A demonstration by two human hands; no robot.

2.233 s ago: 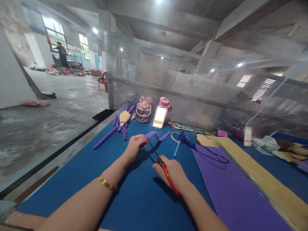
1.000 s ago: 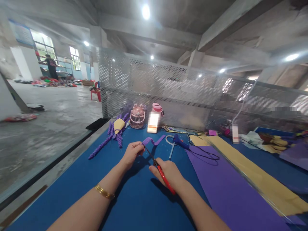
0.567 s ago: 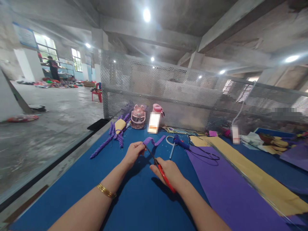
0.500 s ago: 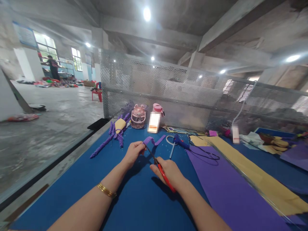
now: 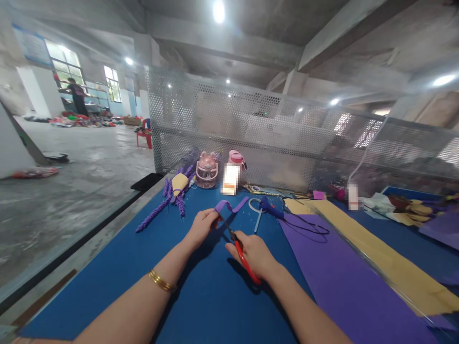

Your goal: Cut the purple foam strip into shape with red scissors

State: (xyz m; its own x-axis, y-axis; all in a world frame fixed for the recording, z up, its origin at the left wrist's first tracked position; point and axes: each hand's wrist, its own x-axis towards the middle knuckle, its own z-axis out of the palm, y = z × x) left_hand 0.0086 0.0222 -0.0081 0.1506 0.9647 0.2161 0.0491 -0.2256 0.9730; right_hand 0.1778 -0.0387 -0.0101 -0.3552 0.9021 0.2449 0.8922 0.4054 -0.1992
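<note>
Between the pinched fingers of my left hand point(image 5: 203, 226) is the end of a narrow purple strip point(image 5: 239, 205), which curls away to the right above the table. My right hand point(image 5: 255, 253) is closed round the red handles of a pair of scissors point(image 5: 247, 267). The dark blades point up and left, their tips meeting the strip beside my left fingertips. How far the blades are apart is hard to make out. Just beyond the hands lies a blue glue gun point(image 5: 270, 208) with a pale glue stick point(image 5: 257, 221) near it.
A blue table point(image 5: 201, 306) bears a large purple sheet point(image 5: 344, 272) and a yellow sheet point(image 5: 380, 253) on the right. Purple lavender-like stems in yellow wrap point(image 5: 180, 182) lie back left, near a pink helmet-shaped object point(image 5: 207, 169). A perforated metal screen point(image 5: 272, 138) stands behind. A person point(image 5: 77, 95) stands far left.
The view has shifted slightly. My hands keep nearly the same pose, with the scissors' tips still at the strip by my left fingers.
</note>
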